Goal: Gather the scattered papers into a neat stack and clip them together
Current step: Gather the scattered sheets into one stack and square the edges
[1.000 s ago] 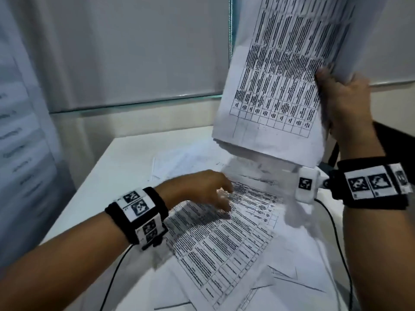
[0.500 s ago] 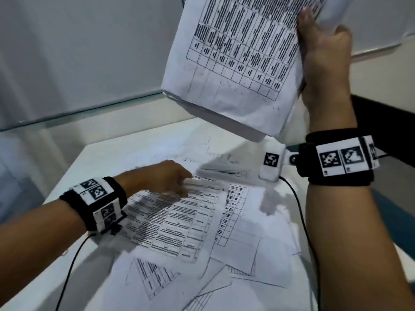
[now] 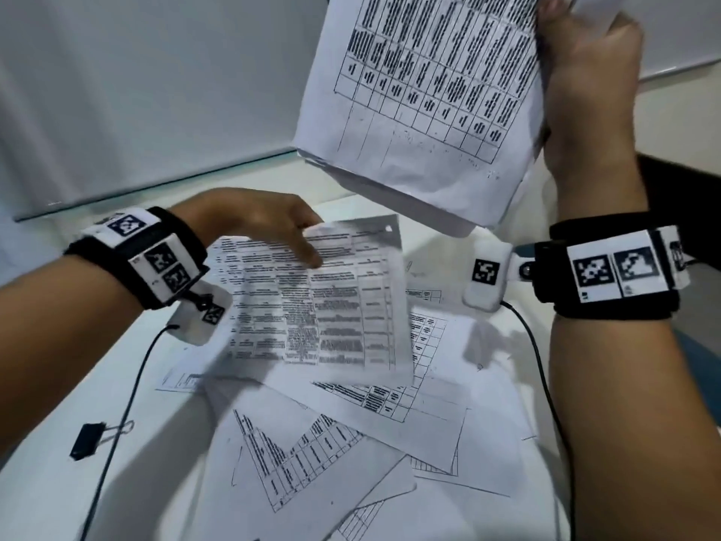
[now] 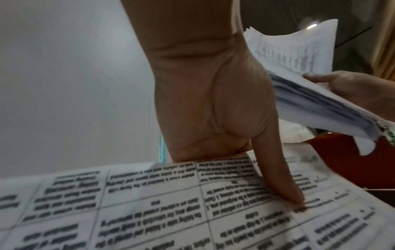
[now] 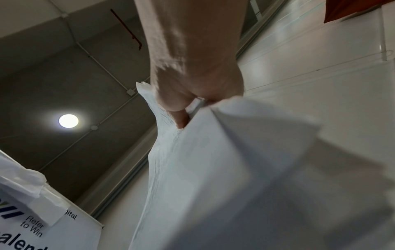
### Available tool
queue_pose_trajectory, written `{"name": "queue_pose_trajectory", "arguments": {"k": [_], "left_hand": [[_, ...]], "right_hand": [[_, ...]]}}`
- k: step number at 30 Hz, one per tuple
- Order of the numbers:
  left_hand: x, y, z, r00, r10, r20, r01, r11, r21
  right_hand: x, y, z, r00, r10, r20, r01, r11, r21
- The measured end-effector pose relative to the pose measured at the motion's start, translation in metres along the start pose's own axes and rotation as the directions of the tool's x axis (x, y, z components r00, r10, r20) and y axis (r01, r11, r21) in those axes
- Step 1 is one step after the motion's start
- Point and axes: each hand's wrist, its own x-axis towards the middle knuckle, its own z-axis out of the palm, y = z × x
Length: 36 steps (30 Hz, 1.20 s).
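White counter (image 3: 97,384) fills the head view below a pale wall, its far right part hidden by paper and arms. Print on the sheets is too blurred to read. Scattered white printed papers (image 3: 390,443) overlap there, a black binder clip (image 3: 87,439) lying apart at their left. The left hand (image 3: 257,220) pinches one tabled sheet (image 3: 331,306); the right hand (image 3: 585,83), raised, grips a thick gathered stack of papers (image 3: 421,111), its top cut off.

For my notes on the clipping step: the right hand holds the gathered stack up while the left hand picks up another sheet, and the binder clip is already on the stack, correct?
Not quite. The binder clip is not on the stack; the head view shows it lying loose on the table, near the left edge. The rest holds: the right hand grips the stack aloft and the left hand holds a sheet.
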Motion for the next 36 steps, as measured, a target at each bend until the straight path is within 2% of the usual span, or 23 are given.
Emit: {"name": "queue_pose_trajectory", "arguments": {"k": [1,3,7,8,10,12,18,23,27,30,32,36], "left_hand": [[0.005,0.009,0.002,0.999,0.016,0.039,-0.016,1.0,0.001],[0.018,0.027,0.012,0.995,0.033,0.096,-0.039,0.998,0.055],[0.057,0.048,0.066,0.992,0.069,0.108,-0.102,0.934,0.343],[0.066,0.05,0.083,0.991,0.099,0.092,-0.125,0.932,0.341],[0.073,0.05,0.113,0.992,0.084,0.095,-0.103,0.969,0.226],[0.079,0.045,0.128,0.992,0.092,0.081,-0.106,0.978,0.182],[0.072,0.041,0.127,0.979,0.205,-0.002,-0.199,0.95,0.243],[0.059,0.032,0.131,0.967,0.229,-0.108,-0.194,0.944,0.269],[0.037,0.007,0.102,0.952,0.233,-0.199,-0.175,0.946,0.272],[0.011,-0.025,0.059,0.911,0.167,-0.378,-0.086,0.971,0.222],[-0.012,-0.053,0.029,0.858,0.068,-0.51,-0.003,0.992,0.128],[-0.055,-0.1,-0.013,0.677,-0.154,-0.72,-0.01,0.976,-0.218]], "right_hand": [[-0.015,-0.006,-0.001,0.999,0.006,0.036,-0.005,1.0,-0.014],[-0.017,-0.009,-0.003,1.0,-0.018,0.015,0.019,0.997,-0.074],[-0.012,-0.009,-0.003,0.999,-0.042,0.006,0.042,0.999,-0.029],[-0.012,-0.008,-0.004,0.999,-0.051,0.011,0.051,0.999,-0.018],[-0.012,-0.009,-0.004,0.998,-0.06,0.035,0.061,0.998,-0.025],[-0.009,-0.008,-0.005,0.997,-0.049,0.053,0.052,0.997,-0.051],[-0.015,-0.008,0.0,0.999,-0.011,0.042,0.016,0.993,-0.119],[-0.015,-0.01,0.002,0.999,-0.004,0.051,0.014,0.982,-0.189],[-0.013,-0.012,-0.001,0.999,-0.027,0.029,0.033,0.975,-0.22],[-0.013,-0.013,-0.002,1.0,-0.026,0.0,0.025,0.978,-0.206],[-0.014,-0.014,-0.003,0.999,-0.024,-0.021,0.019,0.977,-0.211],[-0.017,-0.016,-0.002,0.999,-0.037,-0.037,0.029,0.977,-0.21]]}}
